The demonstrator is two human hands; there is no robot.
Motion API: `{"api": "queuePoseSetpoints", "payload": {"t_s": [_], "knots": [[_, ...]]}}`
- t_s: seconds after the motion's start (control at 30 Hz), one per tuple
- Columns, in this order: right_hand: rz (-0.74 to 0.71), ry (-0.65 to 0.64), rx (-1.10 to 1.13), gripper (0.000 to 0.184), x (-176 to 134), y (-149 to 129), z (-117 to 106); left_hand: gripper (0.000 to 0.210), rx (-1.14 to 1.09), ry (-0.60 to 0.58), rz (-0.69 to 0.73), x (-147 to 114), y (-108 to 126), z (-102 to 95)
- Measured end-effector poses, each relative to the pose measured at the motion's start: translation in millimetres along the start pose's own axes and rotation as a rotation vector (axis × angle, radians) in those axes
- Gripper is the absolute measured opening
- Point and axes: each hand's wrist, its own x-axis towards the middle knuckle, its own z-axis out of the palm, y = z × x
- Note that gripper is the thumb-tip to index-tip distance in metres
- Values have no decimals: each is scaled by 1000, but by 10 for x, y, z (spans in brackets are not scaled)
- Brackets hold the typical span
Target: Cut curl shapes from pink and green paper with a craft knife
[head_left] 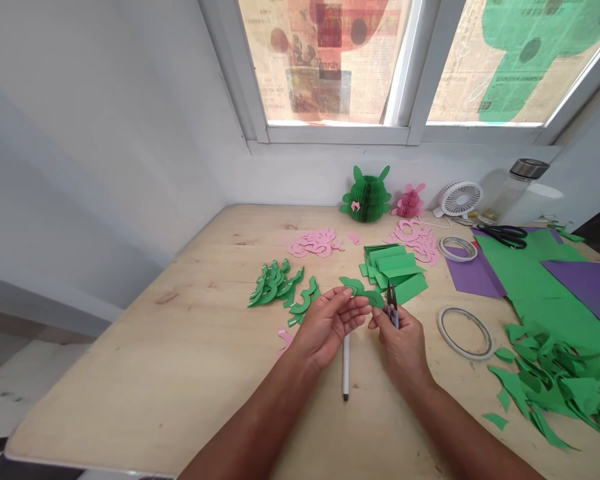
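A wavy green paper cutout is stretched between my two hands above the table. My left hand pinches its left end between thumb and forefinger, the other fingers loosely curled. My right hand holds small scissors, blades pointing up and away, while its thumb and finger grip the cutout's right end. Under the hands lies a white pen with a dark tip. Left of them is a pile of curved green cutouts, several bearing pale strips. Just behind sits a stack of folded green paper.
Pink cutouts lie farther back. Tape rolls, green scraps, green sheets and black scissors occupy the right. Along the wall stand a green paper figure, a pink one, a fan and a bottle.
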Motion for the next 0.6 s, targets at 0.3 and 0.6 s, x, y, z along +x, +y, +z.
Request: {"api": "queuePoseSetpoints", "payload": {"t_s": [0.3, 0.6], "knots": [[-9, 10, -7, 35, 4, -5, 2, 20, -8, -21, -5, -12, -5, 16], [33, -15, -13, 34, 13, -1, -9, 22, 48, 17, 83, 1, -10, 7]]}}
